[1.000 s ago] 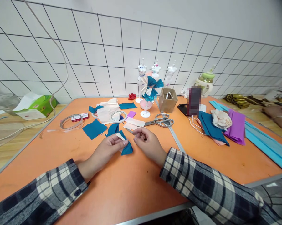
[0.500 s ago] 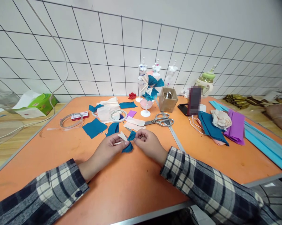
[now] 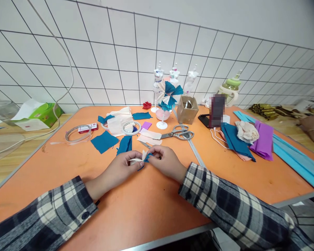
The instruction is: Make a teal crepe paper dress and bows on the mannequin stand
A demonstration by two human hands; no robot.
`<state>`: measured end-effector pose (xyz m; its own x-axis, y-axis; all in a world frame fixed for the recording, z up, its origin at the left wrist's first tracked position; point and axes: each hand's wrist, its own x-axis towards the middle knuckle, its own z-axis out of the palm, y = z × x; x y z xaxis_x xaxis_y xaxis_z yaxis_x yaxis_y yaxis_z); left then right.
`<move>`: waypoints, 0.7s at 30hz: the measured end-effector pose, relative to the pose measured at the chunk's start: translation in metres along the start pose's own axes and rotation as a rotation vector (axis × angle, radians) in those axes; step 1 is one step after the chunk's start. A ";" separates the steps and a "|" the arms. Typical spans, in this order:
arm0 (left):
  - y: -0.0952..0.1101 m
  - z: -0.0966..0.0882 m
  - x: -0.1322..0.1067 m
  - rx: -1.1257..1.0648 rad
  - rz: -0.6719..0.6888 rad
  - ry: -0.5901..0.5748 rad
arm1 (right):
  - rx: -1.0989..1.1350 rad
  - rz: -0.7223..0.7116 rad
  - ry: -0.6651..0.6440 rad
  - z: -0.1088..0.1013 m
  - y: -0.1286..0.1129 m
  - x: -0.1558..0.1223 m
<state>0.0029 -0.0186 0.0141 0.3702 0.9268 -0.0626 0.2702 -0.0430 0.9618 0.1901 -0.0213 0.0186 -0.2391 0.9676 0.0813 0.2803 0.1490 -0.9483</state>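
A small gathered bunch of cream and teal material is between the two hands, raised just above the orange tabletop. The left hand pinches its cream end between thumb and fingers, and the right hand grips the teal end with its fingertips, both closed narrowly and nearly meeting.

Just beyond the left hand lie a folded teal piece and, farther left, a flat teal square. Two pale strips lie in front of the right hand, touching the blades of the metal scissors. Behind these are a ring of tape, a purple piece and a cream sheet. A teal-and-cream frilled figure stands at the back, beside a brown box. To the right, a folded teal cloth-like stack and a crumpled cream wad lie against a folded purple piece.
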 end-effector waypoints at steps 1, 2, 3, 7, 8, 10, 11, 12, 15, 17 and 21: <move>0.000 0.000 0.000 0.005 0.000 -0.002 | -0.036 0.000 0.004 0.000 0.001 0.000; -0.001 0.000 0.000 0.002 0.002 -0.005 | -0.073 0.005 0.013 -0.001 0.001 0.000; 0.000 -0.001 -0.001 -0.002 0.007 -0.011 | -0.106 0.013 0.026 -0.001 0.001 0.000; 0.004 -0.006 -0.005 -0.048 0.025 -0.103 | -0.147 0.020 0.060 -0.003 0.002 0.001; 0.006 -0.007 -0.005 -0.063 0.029 -0.127 | -0.149 0.012 0.058 -0.002 0.002 0.001; 0.006 -0.007 -0.006 -0.075 0.023 -0.139 | -0.165 -0.007 0.057 -0.001 0.003 0.001; 0.005 -0.006 -0.005 -0.067 0.016 -0.118 | -0.170 -0.015 0.060 -0.001 0.003 0.001; 0.004 -0.005 -0.004 -0.055 0.010 -0.085 | -0.163 -0.025 0.064 0.000 0.003 0.000; 0.000 -0.002 -0.001 -0.028 0.013 0.007 | -0.004 -0.023 0.019 0.001 0.001 -0.001; -0.002 -0.001 0.000 -0.022 0.016 0.016 | 0.133 -0.003 -0.031 0.001 0.000 -0.001; -0.001 -0.002 0.000 -0.026 -0.001 0.018 | 0.159 0.004 0.013 0.001 -0.001 0.001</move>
<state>0.0011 -0.0182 0.0136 0.3540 0.9334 -0.0593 0.2478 -0.0324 0.9683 0.1884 -0.0211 0.0189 -0.2257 0.9708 0.0808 0.1306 0.1123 -0.9850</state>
